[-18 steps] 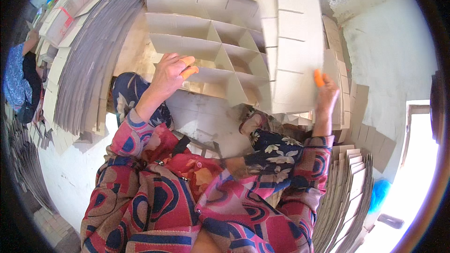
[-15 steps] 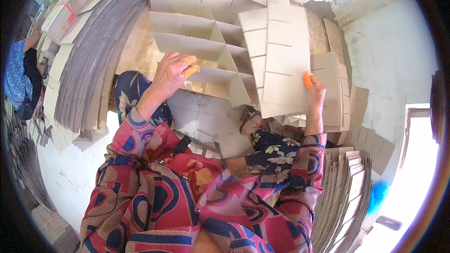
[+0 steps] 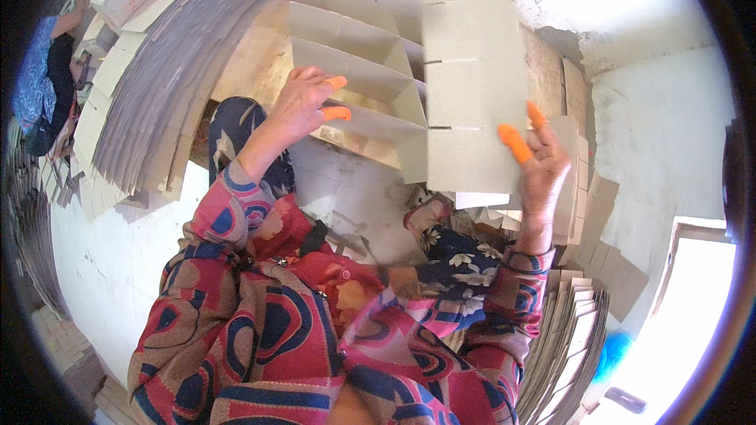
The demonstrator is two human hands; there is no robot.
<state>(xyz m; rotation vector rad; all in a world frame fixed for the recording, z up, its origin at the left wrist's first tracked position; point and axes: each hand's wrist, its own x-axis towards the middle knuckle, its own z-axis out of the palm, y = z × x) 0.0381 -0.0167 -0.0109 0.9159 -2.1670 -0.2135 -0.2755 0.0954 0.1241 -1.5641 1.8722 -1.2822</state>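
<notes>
My left hand (image 3: 303, 102) hovers over the left part of a grid of slotted cardboard dividers (image 3: 342, 55), its orange-covered thumb and finger apart with nothing visible between them. A pale cardboard strip (image 3: 472, 86) with slits along its left edge covers the grid's right side. At that strip's lower right edge is my right hand (image 3: 543, 159). Its orange-covered thumb overlaps the strip, while the orange-covered forefinger points up apart from it, just outside the edge. The strip hides the far right cells, and its lower slots cannot be seen.
A long row of stacked cardboard sheets (image 3: 177, 71) leans at the left. More cardboard stands near my right elbow (image 3: 563, 330), beside a blue bag (image 3: 614, 356). A white wall (image 3: 661, 126) rises on the right. Another person's blue patterned clothing (image 3: 35, 83) shows far left.
Two overlapping strips in my right hand now appear as one, turned nearer upright over the grid. My right thumb and forefinger have spread. The view has shifted slightly.
</notes>
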